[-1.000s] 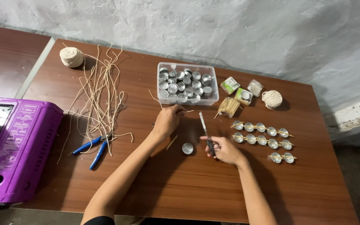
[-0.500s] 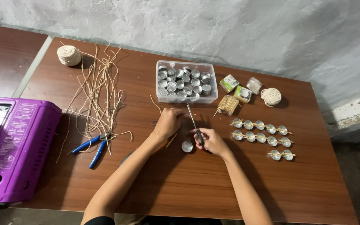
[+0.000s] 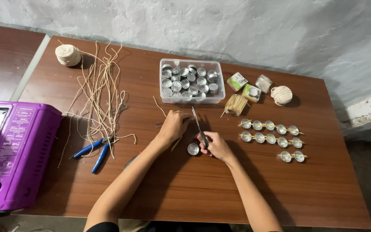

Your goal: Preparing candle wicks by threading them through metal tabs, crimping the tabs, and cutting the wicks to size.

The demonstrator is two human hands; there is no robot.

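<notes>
The right hand gripped a pair of scissors, blades pointing away toward the clear tub of metal cups. The left hand was pinched shut on something too thin to make out. A lone metal cup sat between the wrists on the brown table.

A makeshift home craft workshop: a rough whitewashed wall behind a wood-laminate counter, a clear tub of metal tealight cups at upper centre, cut wick cords (upper left), and a purple portable stove at left.
</notes>
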